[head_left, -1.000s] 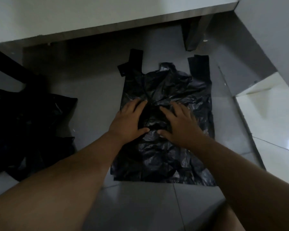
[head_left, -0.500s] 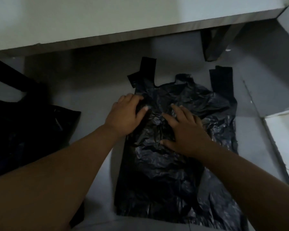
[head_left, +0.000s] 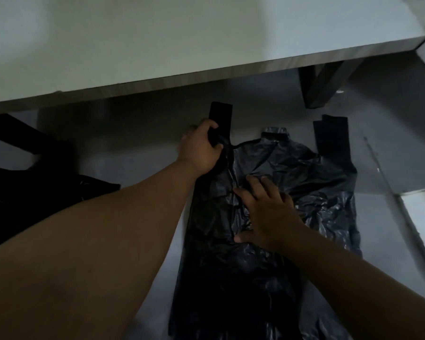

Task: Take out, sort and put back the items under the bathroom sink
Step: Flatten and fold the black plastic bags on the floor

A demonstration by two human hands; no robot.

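Moved since half a second ago: left hand point(head_left: 200, 149), from lying flat on the plastic bag point(head_left: 292, 182) to its top left corner, fingers now curled round the base of the left handle strip point(head_left: 220, 116); right hand point(head_left: 268, 212) stays pressed on the bag's middle.

Head view, one entry: left arm stretched forward and slightly right across the floor point(head_left: 138, 143), wrist straight, grip tight, holding bunched black plastic where the strip meets the bag body; right arm entering from the lower right, hand flat, fingers straight and spread, thumb out toward the near side, palm down on crinkled plastic; nothing pinched.

Bag: black, laid flat on the grey floor in front of the counter edge point(head_left: 206, 74), handles pointing away from the person; right handle strip point(head_left: 331, 136) lying free.

Second black bag point(head_left: 35, 192): at far left, on the floor, well apart.
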